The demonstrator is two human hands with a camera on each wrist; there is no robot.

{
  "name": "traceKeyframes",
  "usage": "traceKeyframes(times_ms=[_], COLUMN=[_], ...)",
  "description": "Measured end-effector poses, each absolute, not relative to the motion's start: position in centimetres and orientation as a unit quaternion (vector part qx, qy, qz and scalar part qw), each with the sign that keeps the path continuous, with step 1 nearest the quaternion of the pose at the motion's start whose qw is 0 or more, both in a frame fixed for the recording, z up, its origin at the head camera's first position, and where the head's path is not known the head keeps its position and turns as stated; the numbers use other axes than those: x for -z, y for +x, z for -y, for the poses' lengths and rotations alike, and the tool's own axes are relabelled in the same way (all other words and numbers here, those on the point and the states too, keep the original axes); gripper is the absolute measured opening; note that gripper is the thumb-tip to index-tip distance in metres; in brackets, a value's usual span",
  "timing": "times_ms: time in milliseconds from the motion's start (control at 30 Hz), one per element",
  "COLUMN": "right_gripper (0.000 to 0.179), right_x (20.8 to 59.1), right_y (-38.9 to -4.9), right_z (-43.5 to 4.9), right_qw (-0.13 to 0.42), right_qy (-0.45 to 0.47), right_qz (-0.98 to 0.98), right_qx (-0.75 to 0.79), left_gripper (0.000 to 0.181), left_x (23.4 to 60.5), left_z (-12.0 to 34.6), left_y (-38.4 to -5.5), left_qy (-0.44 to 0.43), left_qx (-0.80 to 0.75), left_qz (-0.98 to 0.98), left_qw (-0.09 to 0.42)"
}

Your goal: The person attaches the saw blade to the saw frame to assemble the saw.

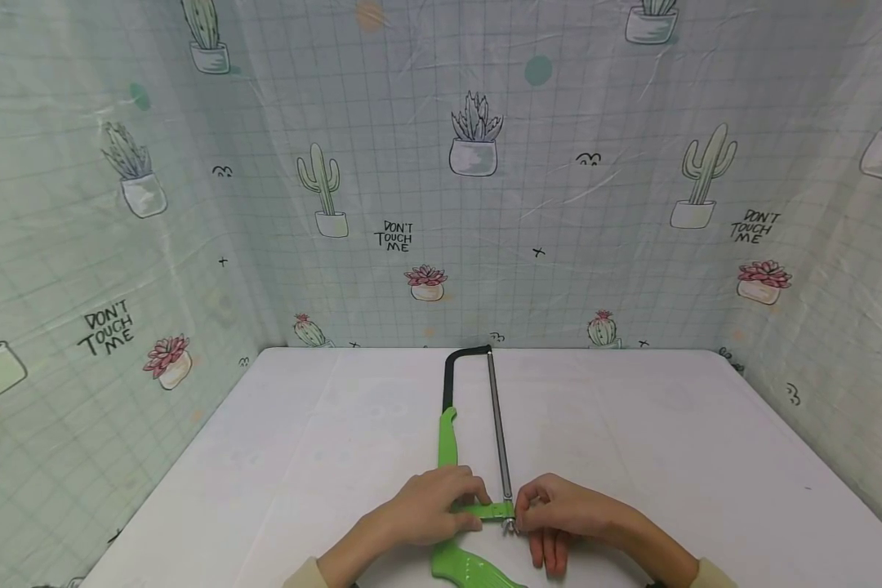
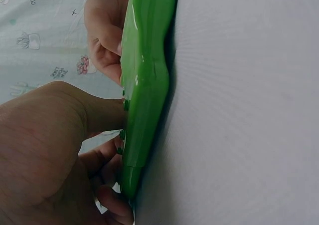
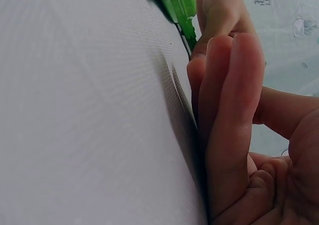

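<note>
One green saw (image 1: 447,445) lies on the surface (image 1: 323,457), blade (image 1: 498,425) already spanning its frame!
We see the left-hand grip (image 1: 434,506) holding the short green bar (image 1: 492,512), while the right-hand grip (image 1: 569,506) goes narrow, pinching the saw at that bar's end, right beside the wing nut (image 1: 510,527). By our reckoning the blade is in place at both ends, and adjusting at that nut is what's left; tight or slack, we can't tell. Exactly which piece the right pinches is hidden, its own fingers blocking the right wrist view, and the handle (image 1: 478,569) runs off the head view's bottom edge.
</note>
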State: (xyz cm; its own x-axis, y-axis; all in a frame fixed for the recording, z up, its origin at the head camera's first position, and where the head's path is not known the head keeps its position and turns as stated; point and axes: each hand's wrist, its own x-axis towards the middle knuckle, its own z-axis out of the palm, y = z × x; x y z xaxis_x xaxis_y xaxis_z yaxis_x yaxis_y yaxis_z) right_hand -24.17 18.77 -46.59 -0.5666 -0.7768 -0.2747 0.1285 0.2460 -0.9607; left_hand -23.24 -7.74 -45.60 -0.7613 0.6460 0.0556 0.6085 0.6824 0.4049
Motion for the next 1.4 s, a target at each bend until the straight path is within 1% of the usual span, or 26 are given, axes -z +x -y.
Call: traceKeyframes(times_ms=[333,667,1033,1267,1400], right_gripper=[0.008,0.008,0.005,0.007,0.014], right_x=[46.8,47.5,48.1,47.6,47.5], right_y=[-24.0,-24.0,-24.0,-23.8,-23.8], right_z=[-18.7,-18.9,-19.0,-18.9,-18.9], right_qw=[0.393,0.394,0.383,0.383,0.388], right_qy=[-0.235,-0.249,-0.251,-0.253,-0.256], right_qz=[-0.687,-0.682,-0.694,-0.693,-0.689], right_qx=[0.564,0.564,0.556,0.556,0.556], left_gripper=[0.016,0.017,0.017,0.017,0.018], left_x=[45.9,46.4,46.9,46.8,46.7], left_z=[7.8,7.7,7.6,7.5,7.5], left_y=[-23.2,-23.0,-23.0,-23.0,-23.0], left_qy=[0.342,0.347,0.344,0.344,0.342], left_qx=[-0.206,-0.2,-0.201,-0.2,-0.201], left_qz=[-0.916,-0.916,-0.917,-0.917,-0.917], left_qw=[0.046,0.032,0.031,0.032,0.035])
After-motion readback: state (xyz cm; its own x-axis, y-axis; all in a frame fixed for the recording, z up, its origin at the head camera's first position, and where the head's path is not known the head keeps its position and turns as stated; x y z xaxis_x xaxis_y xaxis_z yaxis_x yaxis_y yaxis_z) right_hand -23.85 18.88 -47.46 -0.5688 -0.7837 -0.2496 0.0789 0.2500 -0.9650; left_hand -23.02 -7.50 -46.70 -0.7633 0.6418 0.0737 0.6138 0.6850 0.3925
